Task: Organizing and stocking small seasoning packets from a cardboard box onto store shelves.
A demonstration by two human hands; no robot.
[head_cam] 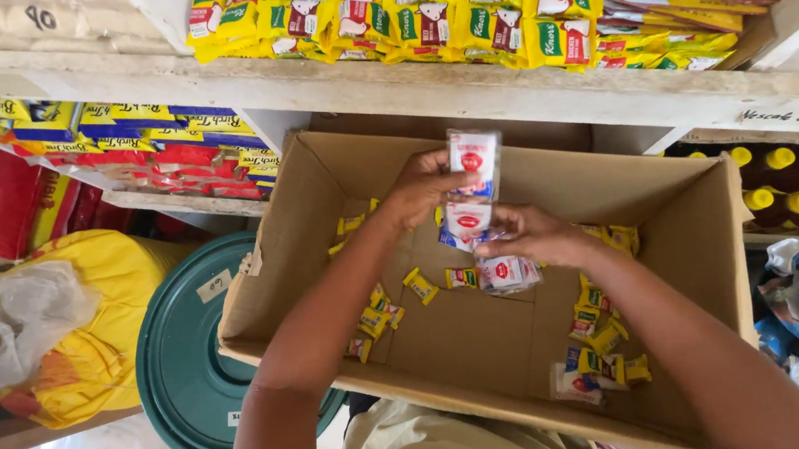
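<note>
Left hand (pixel 420 189) pinches top of white sachet strip (pixel 473 184); right hand (pixel 535 235) grips its lower end; both over cardboard box (pixel 698 227) with loose yellow sachets (pixel 602 332).

I see white sachets (pixel 473 162) with red ovals and blue trim, above a plain brown cardboard box (pixel 698 227) scattered with small yellow packets (pixel 421 285). Beside it I see a dark green lid (pixel 180 359). Yellow, green and red packs (pixel 458 7) fill the shelf.
</note>
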